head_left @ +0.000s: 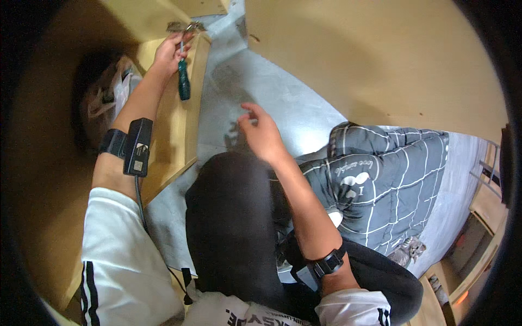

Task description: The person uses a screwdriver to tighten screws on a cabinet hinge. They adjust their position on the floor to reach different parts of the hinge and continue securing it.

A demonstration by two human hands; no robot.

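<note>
Your L hand [169, 52] grips the screwdriver [184, 81] by its shaft, green hdl. toward you, at the far end of the cabinet's [190, 127] front edge, adj. to the metal fitting [191, 26]. Your R hand [262, 133] is empty, fingers part. curled, above the floor [302, 108] R of that edge.

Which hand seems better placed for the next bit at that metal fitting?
Probably the left hand: it holds the green-handled screwdriver close to the metal fitting, while the right hand looks empty and farther off.
</note>
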